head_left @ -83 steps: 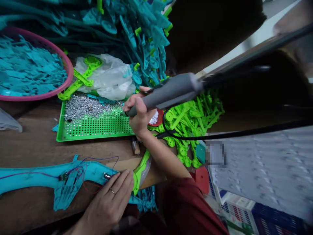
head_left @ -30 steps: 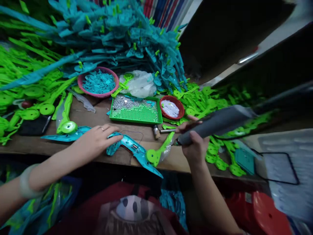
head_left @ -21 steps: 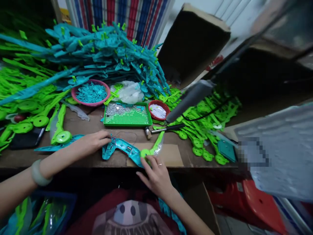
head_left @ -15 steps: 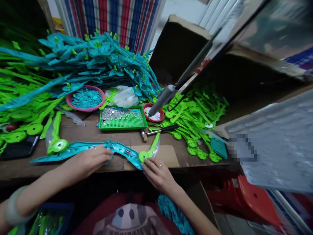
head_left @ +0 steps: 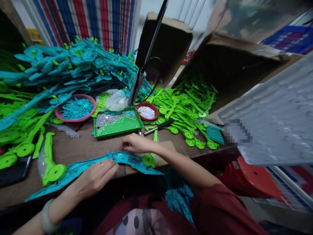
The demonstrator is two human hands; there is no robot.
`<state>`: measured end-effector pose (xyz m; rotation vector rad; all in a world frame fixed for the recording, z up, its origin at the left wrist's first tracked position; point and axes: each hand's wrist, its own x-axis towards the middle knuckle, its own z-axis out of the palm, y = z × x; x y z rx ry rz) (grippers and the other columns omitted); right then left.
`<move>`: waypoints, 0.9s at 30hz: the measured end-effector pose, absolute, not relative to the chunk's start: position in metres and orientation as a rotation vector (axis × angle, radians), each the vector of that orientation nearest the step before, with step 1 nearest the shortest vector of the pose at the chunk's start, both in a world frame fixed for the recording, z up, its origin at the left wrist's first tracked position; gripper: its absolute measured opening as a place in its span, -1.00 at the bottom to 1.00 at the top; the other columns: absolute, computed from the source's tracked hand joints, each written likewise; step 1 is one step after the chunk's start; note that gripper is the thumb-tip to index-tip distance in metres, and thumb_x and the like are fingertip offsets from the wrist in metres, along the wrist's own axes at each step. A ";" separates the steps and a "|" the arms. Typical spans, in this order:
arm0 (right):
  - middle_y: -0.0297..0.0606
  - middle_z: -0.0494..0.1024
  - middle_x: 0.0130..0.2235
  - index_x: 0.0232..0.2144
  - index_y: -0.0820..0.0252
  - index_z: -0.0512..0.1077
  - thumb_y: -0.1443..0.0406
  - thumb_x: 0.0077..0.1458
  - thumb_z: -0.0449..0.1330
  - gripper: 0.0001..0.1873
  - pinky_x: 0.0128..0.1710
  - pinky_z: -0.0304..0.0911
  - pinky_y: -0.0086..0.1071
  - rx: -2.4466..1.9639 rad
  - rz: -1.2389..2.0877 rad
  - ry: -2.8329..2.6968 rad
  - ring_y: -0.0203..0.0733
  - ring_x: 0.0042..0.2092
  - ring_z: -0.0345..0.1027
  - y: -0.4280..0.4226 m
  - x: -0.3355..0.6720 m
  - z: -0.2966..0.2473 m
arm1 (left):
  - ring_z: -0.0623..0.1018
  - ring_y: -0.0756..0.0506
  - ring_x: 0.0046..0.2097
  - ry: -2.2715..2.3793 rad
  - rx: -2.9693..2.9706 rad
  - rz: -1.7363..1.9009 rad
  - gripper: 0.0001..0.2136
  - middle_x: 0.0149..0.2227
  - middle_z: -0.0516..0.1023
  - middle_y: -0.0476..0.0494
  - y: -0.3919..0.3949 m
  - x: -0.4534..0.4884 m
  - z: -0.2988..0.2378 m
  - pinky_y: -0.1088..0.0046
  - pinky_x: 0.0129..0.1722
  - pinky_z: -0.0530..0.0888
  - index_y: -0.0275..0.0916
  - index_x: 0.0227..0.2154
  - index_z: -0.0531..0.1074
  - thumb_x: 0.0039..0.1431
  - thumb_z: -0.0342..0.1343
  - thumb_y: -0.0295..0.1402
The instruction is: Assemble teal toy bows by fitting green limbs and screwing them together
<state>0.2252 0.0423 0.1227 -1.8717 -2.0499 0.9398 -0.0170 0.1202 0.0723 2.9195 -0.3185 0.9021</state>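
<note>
A long teal bow-shaped plastic shell [head_left: 83,165] lies along the table's front edge, its hollow side up. My left hand [head_left: 101,174] is closed on its near edge around the middle. Over the far edge, right of centre, is my right hand [head_left: 137,143], its fingers bent together; what they pinch, if anything, is too small to make out. A small black part [head_left: 132,159] sits inside the shell below that hand. Green round-ended arms with clear pieces lie on both ends: the left arm [head_left: 56,172] shows fully, the right arm [head_left: 148,160] is partly behind my right forearm.
A green tray [head_left: 117,130] of small metal pieces stands behind, with a hammer [head_left: 158,126] beside it. Near it are a pink basket [head_left: 58,112] of teal bits and a red bowl [head_left: 156,112] of white pieces. Teal [head_left: 80,65] and green parts [head_left: 181,104] are heaped behind.
My right hand has left the right green arm and moved up and left over the shell. My left hand has shifted lower on the near edge. The camera view has turned.
</note>
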 end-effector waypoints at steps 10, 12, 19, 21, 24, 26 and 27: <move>-0.38 0.44 -0.44 -0.45 0.30 0.46 0.56 0.01 0.18 -0.86 -0.32 0.10 -0.49 -1.506 1.140 -2.179 -0.35 -0.35 0.27 0.073 0.216 0.103 | 0.57 -0.05 -0.33 0.423 2.522 0.962 -0.88 -0.35 0.54 -0.11 0.112 0.005 0.062 0.50 -0.36 0.48 -0.25 -0.17 0.39 0.36 -0.02 -0.37; -0.40 0.39 -0.46 -0.46 0.30 0.44 0.53 0.03 0.17 -0.88 -0.35 0.06 -0.48 -1.509 1.111 -2.151 -0.36 -0.38 0.23 0.069 0.216 0.098 | 0.53 -0.03 -0.46 0.591 2.244 0.767 -0.85 -0.47 0.49 -0.02 0.111 0.011 0.065 0.52 -0.46 0.45 -0.25 -0.17 0.37 0.36 -0.03 -0.31; -0.35 0.45 -0.36 -0.12 0.31 0.40 0.33 0.22 0.09 -0.79 -0.39 0.16 -0.50 -1.462 1.307 -1.614 -0.35 -0.38 0.33 0.050 0.213 0.104 | 0.44 0.03 -0.57 0.789 1.537 0.464 -0.69 -0.58 0.42 0.09 0.119 0.023 0.064 0.56 -0.54 0.37 -0.27 -0.20 0.37 0.15 0.16 -0.13; -0.31 0.48 -0.32 -0.07 0.31 0.39 0.25 0.21 0.15 -0.71 -0.36 0.20 -0.48 -1.459 1.264 -1.567 -0.32 -0.35 0.37 0.052 0.210 0.109 | 0.47 0.03 -0.55 0.812 1.509 0.521 -0.69 -0.50 0.46 0.06 0.116 0.026 0.063 0.54 -0.52 0.40 -0.25 -0.21 0.34 0.09 0.20 -0.15; -0.32 0.51 -0.36 -0.22 0.31 0.47 0.28 0.13 0.24 -0.80 -0.33 0.18 -0.49 -1.501 1.136 -1.735 -0.31 -0.32 0.36 0.056 0.209 0.115 | 0.58 -0.03 -0.43 0.789 1.475 0.580 -0.71 -0.36 0.52 -0.01 0.107 0.024 0.061 0.43 -0.38 0.51 -0.20 -0.19 0.25 0.13 0.15 -0.17; -0.33 0.51 -0.37 -0.27 0.30 0.48 0.39 0.13 0.20 -0.90 -0.32 0.18 -0.49 -1.478 1.126 -1.802 -0.33 -0.33 0.36 0.058 0.212 0.120 | 0.61 -0.06 -0.32 0.767 1.595 0.611 -0.72 -0.27 0.54 -0.06 0.101 0.017 0.058 0.36 -0.26 0.54 -0.18 -0.11 0.23 0.18 0.11 -0.21; -0.34 0.51 -0.36 -0.27 0.30 0.47 0.44 0.13 0.17 -0.89 -0.31 0.19 -0.50 -1.429 1.135 -1.835 -0.34 -0.32 0.35 0.058 0.214 0.122 | 0.60 -0.07 -0.30 0.759 1.725 0.629 -0.69 -0.26 0.54 -0.07 0.098 0.012 0.056 0.34 -0.23 0.53 -0.17 -0.06 0.23 0.19 0.12 -0.24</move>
